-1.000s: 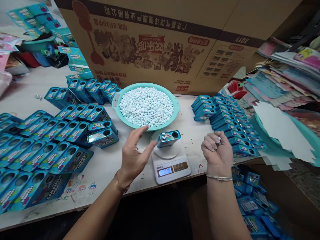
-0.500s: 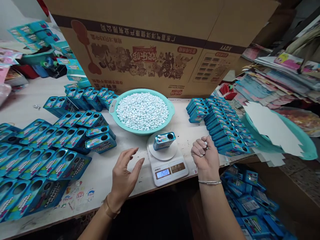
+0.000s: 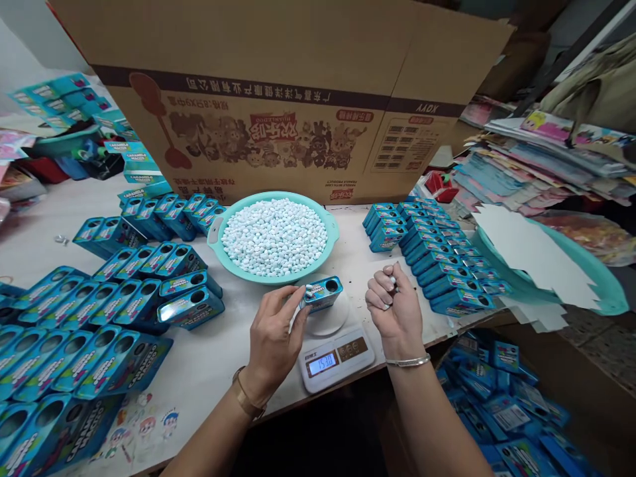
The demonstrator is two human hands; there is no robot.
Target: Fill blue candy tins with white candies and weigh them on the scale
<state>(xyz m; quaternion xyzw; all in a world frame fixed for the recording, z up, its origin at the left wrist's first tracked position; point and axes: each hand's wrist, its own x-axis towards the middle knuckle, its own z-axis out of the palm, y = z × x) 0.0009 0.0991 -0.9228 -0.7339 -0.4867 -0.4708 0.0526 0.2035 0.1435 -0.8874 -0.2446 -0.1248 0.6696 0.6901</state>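
A blue candy tin (image 3: 325,296) with a round opening rests on the round plate of a white digital scale (image 3: 342,361), whose display reads about 153.0. A few small white candies (image 3: 309,290) lie on the tin's top at its left end. There my left hand (image 3: 278,331) has its thumb and fingers closed around the tin's end. To the right of the scale, my right hand (image 3: 396,308) is curled closed above the table, palm side up, with small white candies (image 3: 393,282) showing between its fingers. Behind the scale sits a turquoise basin (image 3: 213,242) heaped with pale candies (image 3: 273,235).
Rows of open blue tins (image 3: 99,351) cover the left of the table, and more tins (image 3: 432,258) stand in rows at right. A big cardboard box (image 3: 278,73) rises behind the basin. Below the table's right edge lies a pile of blue tins (image 3: 501,411).
My left hand has moved right and up from beside the scale and closed on the tin's left end. My right hand stays closed. The view has shifted slightly.
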